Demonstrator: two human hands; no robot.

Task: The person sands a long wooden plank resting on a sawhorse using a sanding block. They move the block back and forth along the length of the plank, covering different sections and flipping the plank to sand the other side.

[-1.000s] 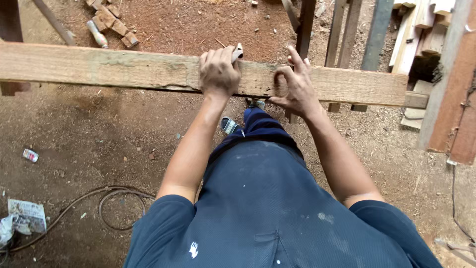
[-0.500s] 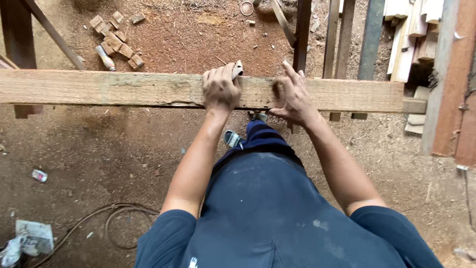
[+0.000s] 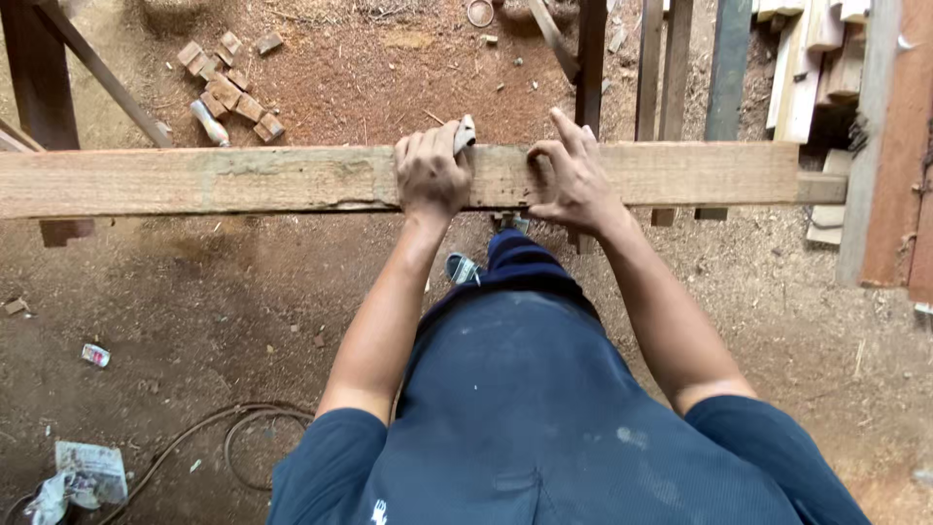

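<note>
The left hand (image 3: 431,180) is closed on a small sanding pad (image 3: 466,133), pressing it to the long plank (image 3: 243,180); the right hand (image 3: 573,180) rests open, fingers spread, steadying it. Plank surface looks rough, so sanding seems unfinished

Small wooden offcuts (image 3: 231,87) lie scattered on the reddish dirt floor (image 3: 194,301), with a pale bottle-shaped object (image 3: 209,123) just beside them. A dark cable (image 3: 209,428) loops at lower left, near crumpled paper (image 3: 83,476). Pale boards (image 3: 812,58) are stacked at upper right beside upright timber posts (image 3: 666,68).
</note>
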